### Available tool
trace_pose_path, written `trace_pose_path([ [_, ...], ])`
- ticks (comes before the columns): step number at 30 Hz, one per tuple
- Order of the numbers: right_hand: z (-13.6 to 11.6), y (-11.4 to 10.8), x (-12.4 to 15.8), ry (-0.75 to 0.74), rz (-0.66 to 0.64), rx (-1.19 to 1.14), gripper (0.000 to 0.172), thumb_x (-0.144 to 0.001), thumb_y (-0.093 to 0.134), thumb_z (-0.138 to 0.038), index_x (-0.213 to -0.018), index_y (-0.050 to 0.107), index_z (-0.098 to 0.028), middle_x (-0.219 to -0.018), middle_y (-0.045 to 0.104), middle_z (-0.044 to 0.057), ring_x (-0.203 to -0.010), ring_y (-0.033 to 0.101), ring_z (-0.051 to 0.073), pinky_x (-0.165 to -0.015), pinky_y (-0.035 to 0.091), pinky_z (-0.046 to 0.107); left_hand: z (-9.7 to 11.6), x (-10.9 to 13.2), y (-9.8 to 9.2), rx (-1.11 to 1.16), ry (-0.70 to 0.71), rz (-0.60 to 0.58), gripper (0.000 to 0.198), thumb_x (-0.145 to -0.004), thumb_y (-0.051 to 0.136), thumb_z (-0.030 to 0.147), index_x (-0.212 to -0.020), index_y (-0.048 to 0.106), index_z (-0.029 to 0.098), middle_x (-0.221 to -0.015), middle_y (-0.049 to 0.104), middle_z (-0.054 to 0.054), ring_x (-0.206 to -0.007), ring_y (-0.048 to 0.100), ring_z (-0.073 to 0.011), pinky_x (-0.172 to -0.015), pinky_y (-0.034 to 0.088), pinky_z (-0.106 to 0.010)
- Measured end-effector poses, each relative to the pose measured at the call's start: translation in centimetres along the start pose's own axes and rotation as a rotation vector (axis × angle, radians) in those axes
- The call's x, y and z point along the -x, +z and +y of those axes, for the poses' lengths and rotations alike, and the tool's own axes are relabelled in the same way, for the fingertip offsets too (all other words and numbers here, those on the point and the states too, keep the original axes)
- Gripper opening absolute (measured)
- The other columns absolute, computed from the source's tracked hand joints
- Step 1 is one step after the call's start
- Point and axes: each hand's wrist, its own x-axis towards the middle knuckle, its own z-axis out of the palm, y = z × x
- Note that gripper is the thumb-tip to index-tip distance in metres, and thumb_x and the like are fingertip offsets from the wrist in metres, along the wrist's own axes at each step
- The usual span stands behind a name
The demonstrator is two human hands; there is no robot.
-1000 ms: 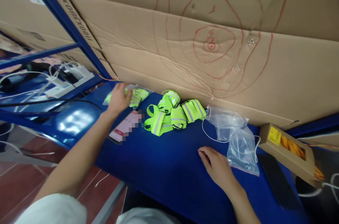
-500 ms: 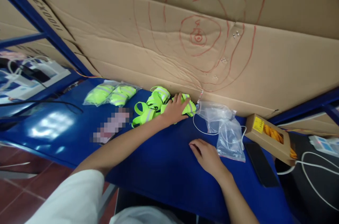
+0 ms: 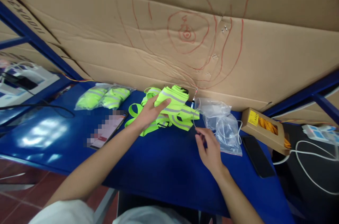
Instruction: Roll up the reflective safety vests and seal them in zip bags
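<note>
A neon-yellow strap [image 3: 175,96] is gripped by the left hand [image 3: 148,113] above the far middle of the bench [image 3: 161,169]; the right hand [image 3: 211,148], loosely curled, is held left of clear bags [image 3: 225,135].

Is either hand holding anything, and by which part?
The left hand grips a folded neon strap near its left end; the right hand seems to hold nothing.
</note>
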Motion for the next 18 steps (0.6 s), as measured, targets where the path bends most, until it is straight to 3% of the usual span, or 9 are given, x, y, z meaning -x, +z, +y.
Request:
trace_pose_path([
  [3, -0.7, -0.3, 0.3, -0.098, 0.299, 0.038, 0.039, -0.102, 0.060, -0.025, -0.141, 0.053, -0.024, -0.129, 0.059, 0.014, -0.119, 0.063, 0.025, -0.096, 0.057, 0.041, 0.8, 2.4, -0.4, 0.353, -0.265, -0.285, 0.053, -0.084, 0.078, 0.061, -0.106, 0.073, 0.013, -0.093, 0.078, -0.012, -0.069, 0.073, -0.0217, -0.055, 0.060, -0.029],
  [5, -1.1, -0.5, 0.5, -0.212, 0.345, 0.073, 0.054, -0.097, 0.070, -0.025, -0.147, 0.050, -0.027, -0.138, 0.052, 0.015, -0.130, 0.057, 0.029, -0.104, 0.055, 0.047, 0.6, 2.9, -0.1, 0.382, -0.392, -0.489, 0.054, -0.080, 0.081, 0.060, -0.102, 0.074, 0.012, -0.084, 0.076, -0.010, -0.060, 0.069, -0.0180, -0.044, 0.053, -0.023],
  [7, -1.4, -0.7, 0.5, -0.316, 0.248, 0.103, 0.063, -0.095, 0.073, -0.029, -0.152, 0.046, -0.029, -0.148, 0.045, 0.017, -0.140, 0.050, 0.033, -0.109, 0.051, 0.053, -0.2, 3.0, 0.8, 0.357, -0.499, -0.637, 0.058, -0.075, 0.081, 0.064, -0.099, 0.075, 0.011, -0.075, 0.073, -0.007, -0.049, 0.061, -0.0140, -0.035, 0.042, -0.020],
  [10, -1.7, -1.0, 0.2, -0.412, -0.001, 0.106, 0.064, -0.095, 0.074, -0.038, -0.153, 0.048, -0.029, -0.157, 0.044, 0.017, -0.146, 0.045, 0.036, -0.113, 0.047, 0.058, -2.1, 3.0, 2.6, 0.294, -0.600, -0.743, 0.054, -0.073, 0.079, 0.066, -0.083, 0.072, 0.013, -0.059, 0.062, -0.001, -0.036, 0.043, -0.0082, -0.027, 0.024, -0.019],
  [13, -1.8, -1.3, -0.3, -0.389, -0.210, -0.048, 0.057, -0.093, 0.077, -0.042, -0.145, 0.058, -0.029, -0.145, 0.060, 0.014, -0.134, 0.058, 0.031, -0.108, 0.052, 0.050, -3.7, 3.5, 4.1, 0.230, -0.621, -0.803, 0.050, -0.078, 0.077, 0.063, -0.070, 0.067, 0.015, -0.048, 0.049, 0.004, -0.032, 0.032, -0.0067, -0.028, 0.017, -0.021],
  [15, -1.6, -1.4, -0.5, -0.316, -0.262, -0.194, 0.045, -0.092, 0.079, -0.040, -0.134, 0.067, -0.029, -0.127, 0.071, 0.009, -0.117, 0.066, 0.025, -0.100, 0.056, 0.041, -4.2, 4.0, 4.7, 0.201, -0.609, -0.862, 0.053, -0.081, 0.074, 0.067, -0.073, 0.069, 0.015, -0.050, 0.052, 0.003, -0.035, 0.038, -0.0084, -0.030, 0.022, -0.021],
  [18, -1.3, -1.8, -0.6, -0.124, -0.222, -0.365, 0.026, -0.093, 0.078, -0.037, -0.117, 0.074, -0.026, -0.104, 0.075, 0.004, -0.093, 0.070, 0.018, -0.082, 0.057, 0.030, -4.1, 4.8, 4.7, 0.155, -0.446, -0.922, 0.064, -0.092, 0.055, 0.077, -0.094, 0.075, 0.015, -0.072, 0.070, -0.004, -0.056, 0.062, -0.0152, -0.048, 0.048, -0.023],
])
